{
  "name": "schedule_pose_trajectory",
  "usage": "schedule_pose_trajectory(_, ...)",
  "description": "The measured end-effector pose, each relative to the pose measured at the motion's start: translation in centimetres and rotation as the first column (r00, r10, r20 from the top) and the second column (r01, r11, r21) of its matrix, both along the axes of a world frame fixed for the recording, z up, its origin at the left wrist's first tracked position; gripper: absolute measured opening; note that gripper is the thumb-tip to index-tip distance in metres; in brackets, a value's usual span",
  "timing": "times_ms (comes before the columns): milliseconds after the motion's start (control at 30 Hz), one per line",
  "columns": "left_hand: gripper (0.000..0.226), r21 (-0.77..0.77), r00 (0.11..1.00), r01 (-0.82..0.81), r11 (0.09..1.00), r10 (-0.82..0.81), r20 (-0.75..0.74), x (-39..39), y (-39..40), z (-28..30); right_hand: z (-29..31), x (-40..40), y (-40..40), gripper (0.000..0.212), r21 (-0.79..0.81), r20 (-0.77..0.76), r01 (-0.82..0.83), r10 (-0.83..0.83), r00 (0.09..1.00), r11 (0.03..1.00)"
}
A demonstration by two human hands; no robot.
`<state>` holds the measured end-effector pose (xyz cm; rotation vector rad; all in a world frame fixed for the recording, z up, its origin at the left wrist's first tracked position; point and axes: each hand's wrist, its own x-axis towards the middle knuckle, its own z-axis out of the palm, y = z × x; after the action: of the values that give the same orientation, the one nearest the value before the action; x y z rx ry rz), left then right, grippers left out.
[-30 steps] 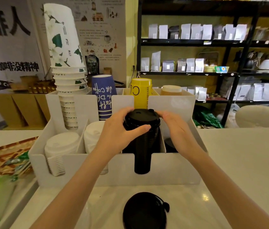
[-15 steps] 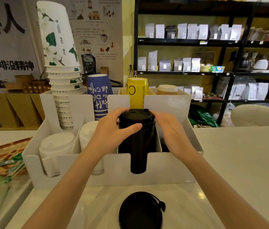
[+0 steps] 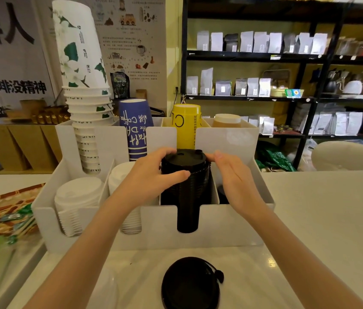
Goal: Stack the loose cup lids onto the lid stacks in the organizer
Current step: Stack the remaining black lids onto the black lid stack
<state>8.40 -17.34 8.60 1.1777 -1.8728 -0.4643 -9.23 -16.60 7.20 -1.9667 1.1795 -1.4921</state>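
Observation:
A white organizer (image 3: 225, 226) stands on the counter. Its third front slot holds a tall stack of black lids (image 3: 187, 197). My left hand (image 3: 151, 175) grips the top of this black stack from the left, thumb across its front. My right hand (image 3: 234, 177) touches the stack's top from the right with fingertips on the rim. A loose black lid (image 3: 190, 284) lies flat on the counter in front of the organizer. Two stacks of white lids (image 3: 76, 197) fill the left slots; the second is partly hidden by my left arm.
Cup stacks stand in the organizer's back row: a tall white floral stack (image 3: 84, 90), a blue cup (image 3: 136, 128), a yellow cup (image 3: 186, 126) and a brown one (image 3: 226, 120). A patterned tray (image 3: 2, 208) lies left. Dark shelves (image 3: 287, 56) rise behind the counter.
Both hands stay on the top of the black lid stack. The view has shifted slightly; the loose lid on the counter has not moved.

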Motion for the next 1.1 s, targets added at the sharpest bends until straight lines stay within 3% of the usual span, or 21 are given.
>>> schedule_pose_trajectory(267,0.047,-0.057,0.997,0.011,0.998,-0.007,0.079,-0.2,1.0,0.5,0.1,-1.1,-0.3,0.032,0.064,0.099,0.002,-0.009,0.995,0.998)
schedule_pose_trajectory(467,0.039,-0.307,0.998,-0.056,0.950,0.065,0.022,-0.3,4.5,1.2,-0.3,-1.6,3.0,0.031,0.032,0.004,0.044,-0.044,0.999,0.999)
schedule_pose_trajectory(567,0.035,-0.352,0.997,-0.034,0.935,0.057,0.055,-0.7,6.8,0.1,-0.8,-1.8,5.1,0.031,0.034,-0.031,0.051,-0.050,0.998,0.998)
schedule_pose_trajectory(667,0.038,-0.271,0.998,0.018,0.963,0.001,0.068,-0.7,9.1,-2.5,-2.1,-1.6,7.1,0.034,0.083,-0.081,0.057,-0.051,0.995,0.995)
schedule_pose_trajectory(800,0.057,-0.016,0.991,0.049,0.999,-0.046,0.125,-0.3,11.1,-6.9,-4.8,-1.6,9.1,0.036,0.222,-0.134,0.055,-0.025,0.991,0.974)
schedule_pose_trajectory(933,0.082,0.195,0.982,0.020,0.981,-0.056,0.183,0.1,12.0,-10.3,-7.4,-1.5,10.2,0.037,0.334,-0.333,0.097,0.022,0.943,0.938)
schedule_pose_trajectory(1100,0.092,0.251,0.963,-0.026,0.968,-0.043,0.266,0.0,11.9,-12.1,-9.4,-0.4,10.8,0.040,0.386,-0.385,0.140,0.021,0.923,0.912)
